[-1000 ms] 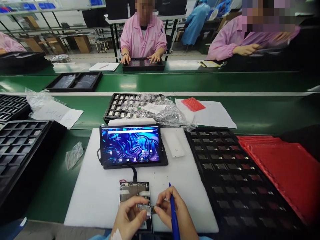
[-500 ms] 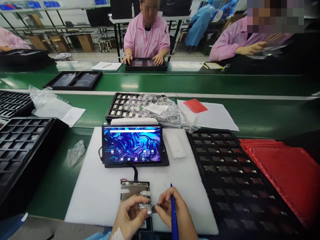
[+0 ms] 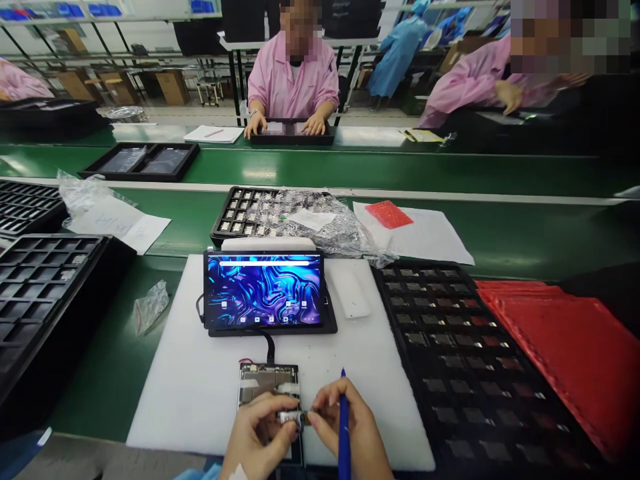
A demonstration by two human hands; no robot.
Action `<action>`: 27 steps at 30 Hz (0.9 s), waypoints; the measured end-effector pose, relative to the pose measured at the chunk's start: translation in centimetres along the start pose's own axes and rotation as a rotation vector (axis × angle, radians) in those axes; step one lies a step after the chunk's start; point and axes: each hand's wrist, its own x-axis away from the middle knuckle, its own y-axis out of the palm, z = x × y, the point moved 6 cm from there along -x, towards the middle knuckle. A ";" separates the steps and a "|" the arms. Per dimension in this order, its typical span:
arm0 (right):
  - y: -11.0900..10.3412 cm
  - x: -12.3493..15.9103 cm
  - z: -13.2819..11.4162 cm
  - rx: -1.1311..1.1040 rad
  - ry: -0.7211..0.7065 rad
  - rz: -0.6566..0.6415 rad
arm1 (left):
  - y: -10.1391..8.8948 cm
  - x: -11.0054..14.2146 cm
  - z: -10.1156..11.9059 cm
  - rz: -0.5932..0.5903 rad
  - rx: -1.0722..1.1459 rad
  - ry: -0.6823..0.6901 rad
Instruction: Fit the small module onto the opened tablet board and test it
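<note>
On the white foam mat lies a circuit board, joined by a black cable to a lit tablet standing behind it. My left hand rests on the board's near end, fingers pinched on a small silver component. My right hand pinches the same small part from the right side. A blue pen is tucked between its fingers, tip pointing away from me.
A black tray of small parts lies right of the mat, red trays beyond it. Empty black trays stand at the left. A bagged parts tray and papers lie behind. Across the green conveyor, people in pink coats work.
My hands have stayed on the small part at the board's edge, shifting only slightly. The view has drifted a little. The person at the far right has moved an arm.
</note>
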 end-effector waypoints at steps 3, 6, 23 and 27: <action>-0.1 0.2 -0.3 0.016 -0.020 0.042 | 0.0 0.0 0.1 0.003 -0.008 0.006; -0.2 0.1 -0.4 0.018 -0.034 0.051 | 0.0 -0.1 0.2 0.007 -0.005 0.001; 0.0 0.0 -1.3 0.065 0.100 0.093 | -0.6 -0.1 1.5 0.134 -0.138 0.143; 0.2 -0.3 -1.2 -0.093 0.203 0.050 | -1.2 -0.3 1.5 0.140 -0.099 0.094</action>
